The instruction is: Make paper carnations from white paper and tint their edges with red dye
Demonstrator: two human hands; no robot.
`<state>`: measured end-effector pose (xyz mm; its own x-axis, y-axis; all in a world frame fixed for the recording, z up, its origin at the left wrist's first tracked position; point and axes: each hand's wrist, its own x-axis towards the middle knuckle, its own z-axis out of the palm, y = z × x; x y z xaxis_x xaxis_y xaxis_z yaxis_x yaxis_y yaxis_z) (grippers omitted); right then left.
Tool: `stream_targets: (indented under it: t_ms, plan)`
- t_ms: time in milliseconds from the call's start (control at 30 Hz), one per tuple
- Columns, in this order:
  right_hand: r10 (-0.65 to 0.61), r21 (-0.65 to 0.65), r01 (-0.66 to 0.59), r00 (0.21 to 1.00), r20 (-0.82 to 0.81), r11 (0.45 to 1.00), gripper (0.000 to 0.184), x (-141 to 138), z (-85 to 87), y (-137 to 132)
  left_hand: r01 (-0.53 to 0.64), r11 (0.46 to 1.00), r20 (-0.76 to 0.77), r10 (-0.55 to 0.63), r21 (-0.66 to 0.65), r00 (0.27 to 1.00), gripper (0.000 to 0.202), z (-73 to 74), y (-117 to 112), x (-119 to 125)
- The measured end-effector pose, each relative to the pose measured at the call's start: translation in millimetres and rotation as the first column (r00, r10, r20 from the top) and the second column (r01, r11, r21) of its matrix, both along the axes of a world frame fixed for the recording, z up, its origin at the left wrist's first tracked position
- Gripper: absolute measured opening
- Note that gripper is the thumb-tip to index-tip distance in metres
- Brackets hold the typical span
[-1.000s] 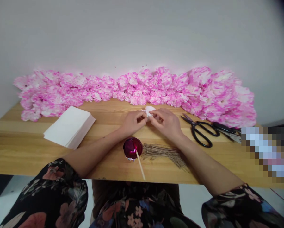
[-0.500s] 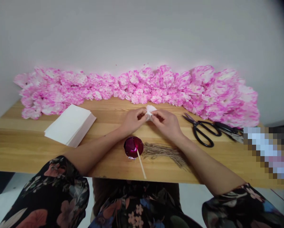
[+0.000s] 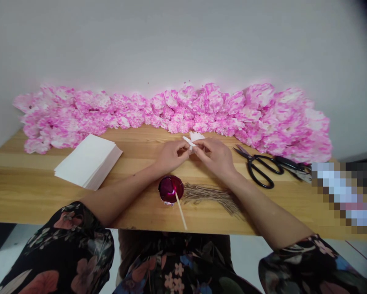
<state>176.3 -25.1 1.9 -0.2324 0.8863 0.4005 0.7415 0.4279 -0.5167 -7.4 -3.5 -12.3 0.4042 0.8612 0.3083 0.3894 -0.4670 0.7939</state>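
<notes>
Both hands meet above the middle of the table, pinching a small piece of white paper [image 3: 197, 137] that looks gathered or folded at the fingertips. My left hand [image 3: 172, 157] has its thumb and fingers closed on the near side of it. From the other side my right hand [image 3: 216, 156] pinches it too, and its fingers partly hide the paper. Just below the hands sits a small round dish of dark magenta liquid [image 3: 168, 188], with a thin wooden stick [image 3: 181, 210] leaning out of it. Beside the dish lies a bundle of thin brown wires or twigs [image 3: 209, 194], partly under my right forearm.
A stack of white paper sheets [image 3: 87, 159] lies on the wooden table [image 3: 137, 204] at left. Pink-and-white paper flowers [image 3: 177, 108] line the back against the wall. Black-handled scissors [image 3: 260, 169] and a second dark-handled tool [image 3: 289, 165] lie at right, near a blurred-out object [image 3: 343, 194].
The white paper between my fingertips has changed shape: a narrow folded strip now sticks up at left, with a wider part behind my right fingers. The view has shifted slightly.
</notes>
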Motion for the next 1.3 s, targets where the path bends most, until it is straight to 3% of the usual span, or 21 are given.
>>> stream_targets:
  t_ms: [133,367,567,633,700,767,867,1033,1300]
  plan:
    - [-0.038,-0.057,0.034,0.997,-0.072,0.998,0.017,-0.5,-3.2,-0.6,-0.011,1.0,0.037,0.012,-0.024,0.999,0.012,2.4,-0.2,0.5]
    - [-0.017,0.012,0.017,1.0,-0.013,1.0,0.016,-4.8,-4.4,-4.3,-0.026,0.999,0.034,0.028,-0.035,0.999,0.015,-0.3,-0.3,-0.3]
    - [-0.154,-0.232,0.091,0.952,-0.266,0.968,0.013,-0.8,-5.5,4.6,-0.053,0.99,0.133,0.07,-0.129,0.989,0.015,-11.3,7.9,-1.2]
    - [-0.157,-0.251,0.082,0.943,-0.295,0.965,0.013,1.7,-3.6,6.5,-0.046,0.99,0.151,0.067,-0.135,0.986,0.015,-12.9,9.0,-1.5]
    - [-0.115,-0.139,0.082,0.962,-0.246,0.987,0.014,3.7,0.3,5.9,-0.026,0.993,0.143,0.042,-0.112,0.989,0.016,-11.8,8.0,-1.6]
    - [-0.056,0.056,0.065,0.988,-0.146,0.996,0.015,5.0,4.8,3.8,-0.011,0.997,0.113,0.021,-0.082,0.993,0.017,-8.3,5.5,-1.3]
    - [-0.001,0.258,0.005,1.0,-0.014,0.966,0.018,6.0,8.2,1.7,-0.007,0.998,0.05,0.009,-0.056,0.999,0.018,-2.1,1.2,-0.4]
    - [0.007,0.282,-0.029,0.997,0.078,0.959,0.01,6.6,1.3,5.5,0.001,0.999,0.037,0.001,-0.034,0.999,0.015,0.9,-1.0,0.0]
    - [0.057,0.273,-0.064,0.998,0.033,0.96,0.007,-0.3,-5.3,4.1,-0.024,1.0,0.015,0.024,-0.019,1.0,0.019,2.9,-3.1,1.9]
